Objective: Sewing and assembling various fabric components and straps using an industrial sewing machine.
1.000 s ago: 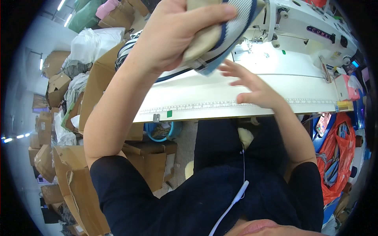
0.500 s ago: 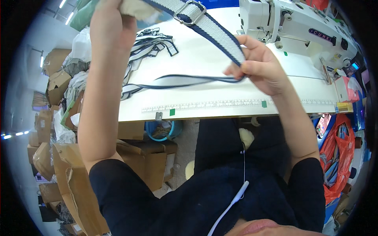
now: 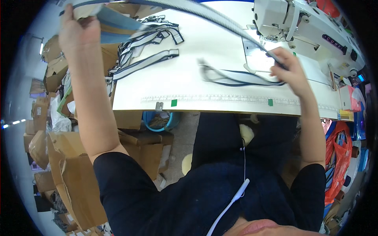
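Observation:
A grey webbing strap with dark blue edges [image 3: 220, 20] stretches in an arc over the white table between my two hands. My left hand [image 3: 80, 34], raised at the upper left, pinches one end of it. My right hand [image 3: 290, 72], near the sewing machine, closes its fingers round the strap farther along. From the right hand the strap's tail [image 3: 240, 78] runs leftward over the table as a narrow loop, its far end blurred. Similar straps lie heaped [image 3: 147, 41] on the table's left part, with one folded length [image 3: 145, 65] in front of them.
A white sewing machine [image 3: 315, 37] stands at the back right. Along the table's front edge runs a printed ruler [image 3: 212, 99] with green tape marks. Cardboard boxes [image 3: 75, 177] crowd the left side, and a blue bin [image 3: 173, 121] stands below the table.
My hands have moved apart, the left one leftward and the right one rightward, drawing the strap out longer. Its tail has swung right, away from the heap. The metal buckle no longer shows.

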The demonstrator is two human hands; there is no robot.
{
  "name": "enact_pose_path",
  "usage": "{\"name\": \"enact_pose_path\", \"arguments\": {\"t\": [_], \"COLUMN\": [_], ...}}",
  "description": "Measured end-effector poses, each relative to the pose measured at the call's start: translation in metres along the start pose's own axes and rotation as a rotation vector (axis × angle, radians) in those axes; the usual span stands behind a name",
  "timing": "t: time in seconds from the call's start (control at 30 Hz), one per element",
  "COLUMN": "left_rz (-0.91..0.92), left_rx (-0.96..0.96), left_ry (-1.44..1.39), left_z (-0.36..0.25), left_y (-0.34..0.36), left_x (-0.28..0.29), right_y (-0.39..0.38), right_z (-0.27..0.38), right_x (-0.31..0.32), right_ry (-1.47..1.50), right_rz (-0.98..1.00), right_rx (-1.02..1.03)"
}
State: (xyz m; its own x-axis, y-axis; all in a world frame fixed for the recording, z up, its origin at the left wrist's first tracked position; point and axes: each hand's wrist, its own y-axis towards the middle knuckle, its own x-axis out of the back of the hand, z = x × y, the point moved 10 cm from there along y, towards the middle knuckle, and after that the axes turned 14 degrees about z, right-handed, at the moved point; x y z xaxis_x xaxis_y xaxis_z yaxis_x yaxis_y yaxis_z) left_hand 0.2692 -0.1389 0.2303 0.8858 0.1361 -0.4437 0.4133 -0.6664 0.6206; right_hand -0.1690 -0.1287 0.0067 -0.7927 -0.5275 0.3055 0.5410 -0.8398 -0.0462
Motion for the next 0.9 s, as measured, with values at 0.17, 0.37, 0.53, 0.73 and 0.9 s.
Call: {"name": "enact_pose_path", "arguments": {"t": [0.17, 0.37, 0.53, 0.73, 0.9], "left_rz": [-0.091, -0.079, -0.123, 0.576, 1.61], "left_rx": [0.08, 0.264, 0.807, 1.484, 1.405], "left_ry": [0.059, -0.012, -0.097, -0.18, 0.278], "left_z": [0.007, 0.097, 0.205, 0.217, 0.178], "left_y": [-0.01, -0.055, -0.211, -0.328, -0.353], "left_x": [0.043, 0.073, 0.056, -0.072, -0.122], "right_y": [-0.037, -0.115, -0.143, -0.192, -0.227], "right_z": [0.004, -0.018, -0.038, -0.026, -0.004], "right_x": [0.041, 0.155, 0.218, 0.268, 0.297], "right_ry": [-0.127, -0.431, -0.588, -0.807, -0.86], "right_rz": [-0.053, -0.369, -0.402, -0.734, -0.809], "right_rx": [0.135, 0.005, 0.008, -0.186, 0.095]}}
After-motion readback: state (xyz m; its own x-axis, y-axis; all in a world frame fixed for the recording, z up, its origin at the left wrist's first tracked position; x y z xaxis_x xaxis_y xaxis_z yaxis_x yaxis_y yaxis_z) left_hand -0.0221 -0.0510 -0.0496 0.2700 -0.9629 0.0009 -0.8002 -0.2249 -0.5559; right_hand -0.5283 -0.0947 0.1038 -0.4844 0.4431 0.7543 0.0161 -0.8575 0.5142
